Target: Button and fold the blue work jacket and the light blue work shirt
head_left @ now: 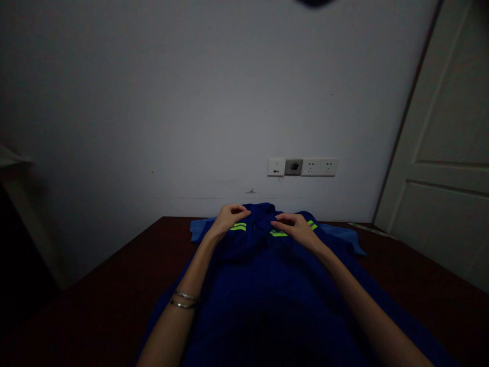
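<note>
One garment [263, 265] lengthwise toward the wall [214, 127], collar [264, 208] farthest; left hand [228, 219], right hand [297, 228] narrowly curled, hold unclear

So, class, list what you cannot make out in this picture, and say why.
All from the head view:
- Lower part of the blue garment: lost in deep shadow and cut off by the bottom edge.
- Whether the left hand and right hand pinch cloth: too small and dark.
- Dark object: cut off by the top edge.
</note>
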Demonstrator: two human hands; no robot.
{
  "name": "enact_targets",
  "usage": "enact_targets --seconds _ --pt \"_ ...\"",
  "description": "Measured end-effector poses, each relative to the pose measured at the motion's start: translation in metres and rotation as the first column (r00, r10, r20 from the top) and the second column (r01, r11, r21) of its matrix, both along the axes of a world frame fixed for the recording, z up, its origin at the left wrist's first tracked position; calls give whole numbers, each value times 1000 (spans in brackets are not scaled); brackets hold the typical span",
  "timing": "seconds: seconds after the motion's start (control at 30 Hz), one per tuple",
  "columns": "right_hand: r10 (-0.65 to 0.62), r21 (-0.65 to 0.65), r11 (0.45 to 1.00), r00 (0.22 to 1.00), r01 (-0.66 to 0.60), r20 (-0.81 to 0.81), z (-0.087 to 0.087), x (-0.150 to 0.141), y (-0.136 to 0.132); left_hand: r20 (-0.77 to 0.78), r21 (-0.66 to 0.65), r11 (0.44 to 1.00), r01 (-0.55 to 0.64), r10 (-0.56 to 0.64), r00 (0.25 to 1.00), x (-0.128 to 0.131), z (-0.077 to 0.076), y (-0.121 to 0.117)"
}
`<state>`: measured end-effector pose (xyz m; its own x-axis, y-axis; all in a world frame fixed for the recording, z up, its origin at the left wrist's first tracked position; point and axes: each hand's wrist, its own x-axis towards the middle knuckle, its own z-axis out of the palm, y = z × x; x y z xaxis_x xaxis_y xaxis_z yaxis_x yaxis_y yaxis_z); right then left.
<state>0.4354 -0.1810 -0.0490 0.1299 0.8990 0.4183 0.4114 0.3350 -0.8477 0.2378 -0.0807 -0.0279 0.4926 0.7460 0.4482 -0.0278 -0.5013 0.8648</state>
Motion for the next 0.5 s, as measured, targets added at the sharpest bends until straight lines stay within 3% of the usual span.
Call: enact_targets --seconds 0.13,0.27,0.37,0.5 --pt "-13 -6 1000 1000 13 4 2 5 -2 76 83 958 -274 268 960 -13 4 16" --pt "7 33 999 999 -9 47 2 4 -3 23 334 837 -433 452 891 -15 2 20" --pt "86 63 994 987 -95 133 3 5 -5 -50 492 793 -360 439 897 -9 -1 10" --pt "49 173 979 943 -111 328 8 4 -9 -178 529 833 -164 297 938 4 -4 -9"
